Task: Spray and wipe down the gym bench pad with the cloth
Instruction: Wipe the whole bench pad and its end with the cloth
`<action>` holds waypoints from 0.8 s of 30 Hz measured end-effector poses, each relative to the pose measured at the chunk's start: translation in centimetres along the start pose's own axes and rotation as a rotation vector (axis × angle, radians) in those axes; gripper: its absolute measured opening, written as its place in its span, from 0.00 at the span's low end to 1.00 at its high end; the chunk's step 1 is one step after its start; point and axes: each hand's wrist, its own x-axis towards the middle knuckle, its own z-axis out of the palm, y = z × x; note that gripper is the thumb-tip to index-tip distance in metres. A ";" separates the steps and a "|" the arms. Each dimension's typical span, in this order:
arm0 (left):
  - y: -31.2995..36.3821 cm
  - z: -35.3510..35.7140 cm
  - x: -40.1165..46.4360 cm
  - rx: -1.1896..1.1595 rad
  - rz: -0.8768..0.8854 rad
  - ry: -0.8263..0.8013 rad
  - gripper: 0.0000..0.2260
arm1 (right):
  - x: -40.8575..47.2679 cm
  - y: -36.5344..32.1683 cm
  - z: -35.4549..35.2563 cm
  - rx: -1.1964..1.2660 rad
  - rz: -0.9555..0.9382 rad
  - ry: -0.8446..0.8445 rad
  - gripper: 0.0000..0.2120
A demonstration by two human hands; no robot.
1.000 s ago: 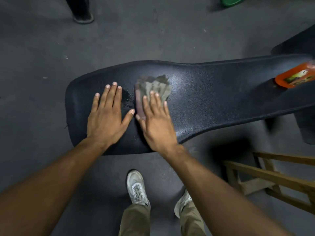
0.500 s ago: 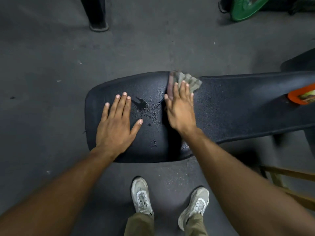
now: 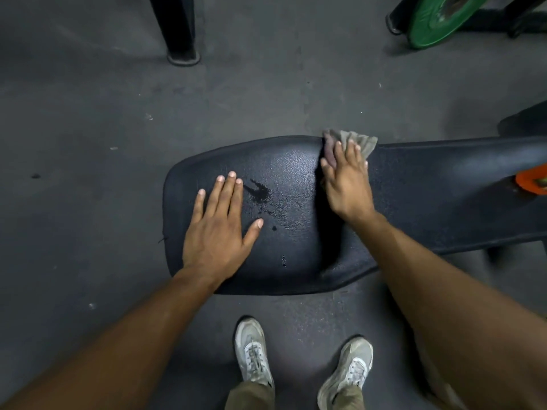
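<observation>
While the left hand (image 3: 219,229) lay flat with fingers spread on the near-left part of the bench pad (image 3: 296,238), the right hand (image 3: 347,184) pressed the cloth (image 3: 352,140) against the pad's far edge. The right hand's fingers were extended and held close together on top of the cloth, not pinching it. The grey cloth was crumpled, with part of it protruding past the fingertips and over the far edge of the pad. A dark wet patch (image 3: 260,192) sat on the pad just beside the left hand's fingertips, with smaller droplets scattered between the two hands. An orange object (image 3: 531,183), cut off by the frame, rested on the pad at the far right, well apart from both hands. A green weight plate (image 3: 438,19) stood on the floor (image 3: 88,113) beyond the pad. Two light-coloured shoes (image 3: 253,350) stood on the floor at the pad's near side
</observation>
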 end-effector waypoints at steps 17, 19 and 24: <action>-1.1 0.8 -0.6 -0.006 -0.019 -0.003 0.36 | 5.3 -5.6 1.8 -0.203 -0.141 -0.104 0.23; -1.1 1.0 -0.8 -0.008 -0.024 -0.009 0.36 | 5.1 -8.4 3.5 -0.218 -0.299 -0.169 0.21; -1.3 0.7 -0.5 0.001 -0.029 -0.020 0.36 | 4.2 -14.0 5.9 -0.145 -0.580 -0.333 0.25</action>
